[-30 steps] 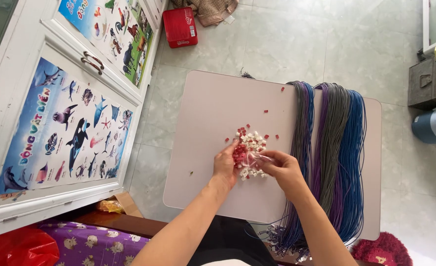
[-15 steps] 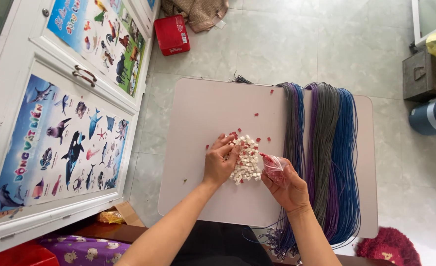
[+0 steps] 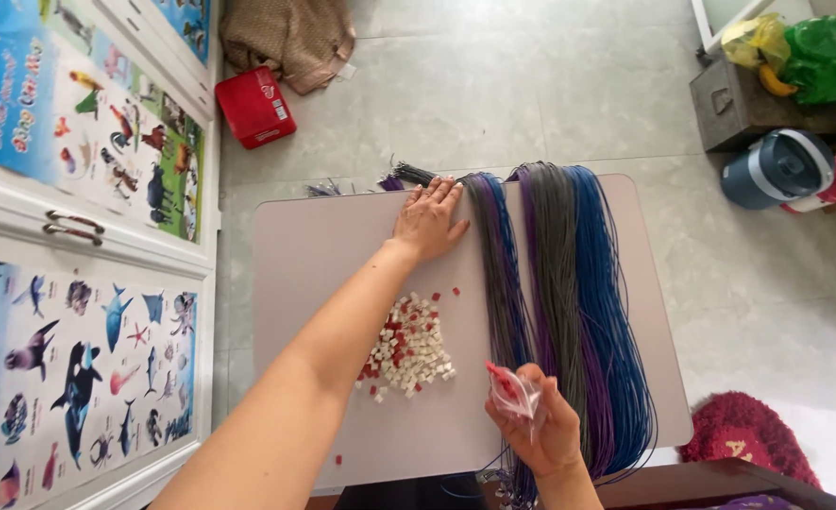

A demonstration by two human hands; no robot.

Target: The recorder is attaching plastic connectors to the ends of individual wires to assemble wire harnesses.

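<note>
A pile of small white and red beads (image 3: 409, 348) lies near the middle of a low pinkish-grey table (image 3: 304, 255). My left hand (image 3: 429, 219) lies flat with fingers spread on the table's far part, beside the left edge of the cord bundles. My right hand (image 3: 542, 433) is near the front edge and pinches a small clear plastic bag (image 3: 513, 390) with a few red beads in it. Long bundles of purple, grey and blue cords (image 3: 559, 302) run lengthwise over the table's right half.
White cabinet doors with animal posters (image 3: 78, 283) stand at the left. A red box (image 3: 255, 106) and brown cloth (image 3: 290, 36) lie on the tiled floor beyond the table. A blue-grey appliance (image 3: 778, 168) and a green bag (image 3: 828, 57) are at the right. A red slipper (image 3: 743, 436) lies near the table's front corner.
My left hand left the bead pile and reached to the table's far edge, laid flat. My right hand drew back toward me with the small bag. The camera view shifted closer.
</note>
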